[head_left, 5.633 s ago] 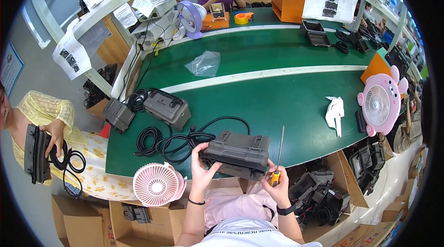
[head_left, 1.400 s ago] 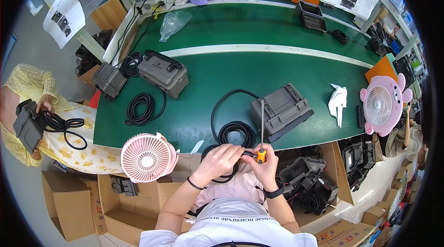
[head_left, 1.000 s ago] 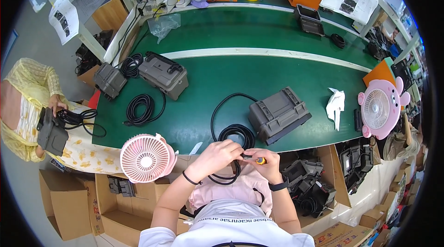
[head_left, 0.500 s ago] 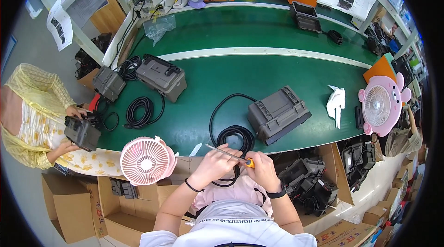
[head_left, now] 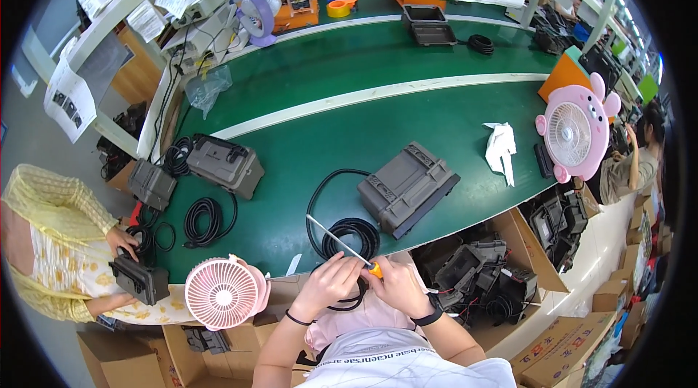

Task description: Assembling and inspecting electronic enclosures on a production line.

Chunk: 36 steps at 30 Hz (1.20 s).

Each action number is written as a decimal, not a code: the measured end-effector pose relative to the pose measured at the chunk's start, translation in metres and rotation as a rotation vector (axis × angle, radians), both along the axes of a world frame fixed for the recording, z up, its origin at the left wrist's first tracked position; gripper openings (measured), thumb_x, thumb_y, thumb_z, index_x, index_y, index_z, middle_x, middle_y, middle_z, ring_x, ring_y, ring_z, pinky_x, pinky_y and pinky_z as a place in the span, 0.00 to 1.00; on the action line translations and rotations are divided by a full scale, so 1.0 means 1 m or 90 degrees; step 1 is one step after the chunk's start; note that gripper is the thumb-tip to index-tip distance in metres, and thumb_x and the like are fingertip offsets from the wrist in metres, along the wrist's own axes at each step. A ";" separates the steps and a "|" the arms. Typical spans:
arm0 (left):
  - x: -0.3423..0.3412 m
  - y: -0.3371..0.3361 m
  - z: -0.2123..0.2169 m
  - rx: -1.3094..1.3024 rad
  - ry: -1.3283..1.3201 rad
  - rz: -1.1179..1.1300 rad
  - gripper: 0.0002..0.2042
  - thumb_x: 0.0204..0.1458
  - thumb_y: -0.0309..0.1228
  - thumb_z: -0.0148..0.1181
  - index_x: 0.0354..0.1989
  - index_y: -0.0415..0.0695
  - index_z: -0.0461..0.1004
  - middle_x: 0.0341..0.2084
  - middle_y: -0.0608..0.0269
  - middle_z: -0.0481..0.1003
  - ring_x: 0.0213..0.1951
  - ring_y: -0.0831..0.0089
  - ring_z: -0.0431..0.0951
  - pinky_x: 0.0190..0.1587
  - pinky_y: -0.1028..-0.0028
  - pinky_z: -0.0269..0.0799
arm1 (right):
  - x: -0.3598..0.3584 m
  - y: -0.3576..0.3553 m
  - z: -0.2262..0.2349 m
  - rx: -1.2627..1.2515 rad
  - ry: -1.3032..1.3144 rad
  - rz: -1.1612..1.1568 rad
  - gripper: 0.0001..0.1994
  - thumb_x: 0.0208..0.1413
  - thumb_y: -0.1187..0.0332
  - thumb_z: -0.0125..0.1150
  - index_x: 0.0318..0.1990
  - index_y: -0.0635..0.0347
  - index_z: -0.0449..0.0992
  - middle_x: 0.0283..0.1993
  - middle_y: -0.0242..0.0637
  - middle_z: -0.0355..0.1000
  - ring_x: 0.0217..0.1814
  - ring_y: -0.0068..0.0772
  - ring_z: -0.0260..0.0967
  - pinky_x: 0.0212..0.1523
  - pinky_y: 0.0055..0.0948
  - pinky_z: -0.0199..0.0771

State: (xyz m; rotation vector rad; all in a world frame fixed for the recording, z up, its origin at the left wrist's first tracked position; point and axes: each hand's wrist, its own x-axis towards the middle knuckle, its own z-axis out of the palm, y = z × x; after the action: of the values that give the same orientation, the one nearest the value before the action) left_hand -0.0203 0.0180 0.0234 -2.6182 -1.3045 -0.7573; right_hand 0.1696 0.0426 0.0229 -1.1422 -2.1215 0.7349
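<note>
In my right hand (head_left: 398, 288), closed near the bench's front edge, is a screwdriver (head_left: 336, 239) with a yellow-orange handle. Its long metal shaft points up and left, over a coil of black cable. My left hand (head_left: 329, 289) is closed right beside the handle, fingertips pinched together; what they hold is hidden. A loop of black cable (head_left: 361, 292) hangs below both hands. Beyond them the coiled cable (head_left: 373, 241) lies on the green bench, joined by a curved length to a closed dark-grey plastic case (head_left: 406, 188) with latches.
Left on the bench are more grey cases (head_left: 227, 165) and a cable coil (head_left: 202, 222). A pink fan (head_left: 224, 293) stands front left, a rabbit-shaped fan (head_left: 574, 134) at right, near a white cloth (head_left: 500, 152). Cartons (head_left: 534, 246) stand below. A co-worker (head_left: 65, 243) handles a case at left.
The view has shifted, so the bench appears turned. The screwdriver's shaft now slants more steeply, and my left hand sits below it. The co-worker's case has tilted, with one hand on top.
</note>
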 end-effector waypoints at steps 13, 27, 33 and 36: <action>-0.007 0.003 -0.006 0.031 0.147 -0.097 0.11 0.47 0.25 0.57 0.41 0.38 0.77 0.39 0.60 0.77 0.44 0.70 0.78 0.58 0.66 0.72 | 0.008 0.001 -0.024 -0.359 0.134 0.016 0.18 0.60 0.57 0.61 0.28 0.66 0.73 0.21 0.43 0.74 0.22 0.41 0.74 0.24 0.35 0.71; -0.024 0.004 0.005 -0.219 0.013 0.078 0.27 0.42 0.42 0.69 0.52 0.47 0.73 0.56 0.62 0.70 0.63 0.66 0.66 0.66 0.56 0.56 | 0.074 0.065 0.022 0.054 0.273 -0.278 0.05 0.53 0.76 0.61 0.38 0.61 0.75 0.39 0.40 0.77 0.41 0.38 0.76 0.44 0.31 0.74; -0.035 0.001 -0.009 -0.146 0.026 0.057 0.19 0.36 0.31 0.70 0.40 0.45 0.74 0.38 0.64 0.75 0.49 0.64 0.75 0.64 0.57 0.61 | 0.114 0.117 0.003 -0.069 0.284 -0.255 0.13 0.56 0.71 0.63 0.49 0.55 0.76 0.62 0.41 0.65 0.58 0.40 0.68 0.57 0.36 0.66; -0.030 -0.004 -0.005 -0.101 -0.148 0.158 0.23 0.37 0.34 0.73 0.42 0.40 0.71 0.36 0.52 0.75 0.39 0.53 0.76 0.52 0.56 0.70 | 0.105 0.107 0.000 -0.163 0.288 -0.260 0.17 0.52 0.74 0.66 0.51 0.56 0.75 0.51 0.38 0.71 0.41 0.28 0.71 0.41 0.26 0.73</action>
State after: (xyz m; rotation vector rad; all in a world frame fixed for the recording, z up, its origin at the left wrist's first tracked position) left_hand -0.0499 0.0142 0.0183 -2.4716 -1.7816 -0.9746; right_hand 0.2748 0.1499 0.0232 -1.3374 -1.3941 0.9752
